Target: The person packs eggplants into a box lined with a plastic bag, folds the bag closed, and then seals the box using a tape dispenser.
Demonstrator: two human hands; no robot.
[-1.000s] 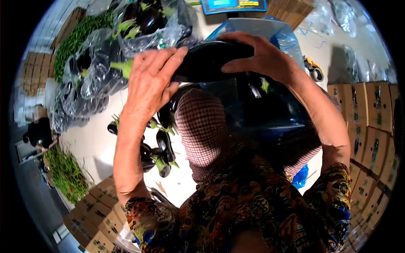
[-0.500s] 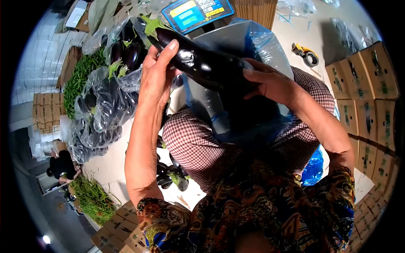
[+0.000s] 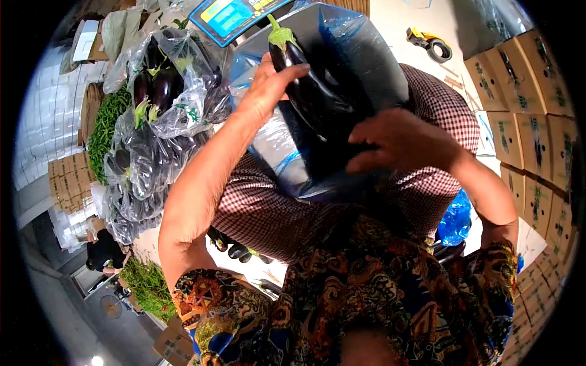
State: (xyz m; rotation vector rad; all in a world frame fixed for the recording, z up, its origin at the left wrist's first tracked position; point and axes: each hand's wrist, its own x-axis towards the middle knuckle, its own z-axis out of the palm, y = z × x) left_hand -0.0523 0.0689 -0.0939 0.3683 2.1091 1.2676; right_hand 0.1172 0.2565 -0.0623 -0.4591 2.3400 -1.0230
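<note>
A long, glossy dark eggplant (image 3: 314, 100) with a green cap lies tilted over an open container lined with clear bluish plastic (image 3: 262, 146), between my knees. My left hand (image 3: 268, 85) grips it near the cap, thumb across its top. Beside its lower end is my right hand (image 3: 406, 140), fingers apart and nothing seen in them. Deep shadow hides the inside of the container and the eggplant's lower tip.
A blue scale (image 3: 229, 18) stands beyond the container. Bagged eggplants (image 3: 162, 85) and green peppers (image 3: 108, 137) are at left. A tape dispenser (image 3: 433, 44) lies on the floor; stacked cartons (image 3: 525, 79) line the right. Another person (image 3: 105, 251) is at far left.
The eggplant has gone from being held up in both hands to lower over the lined container. My right hand has let go of its end; my left still grips it.
</note>
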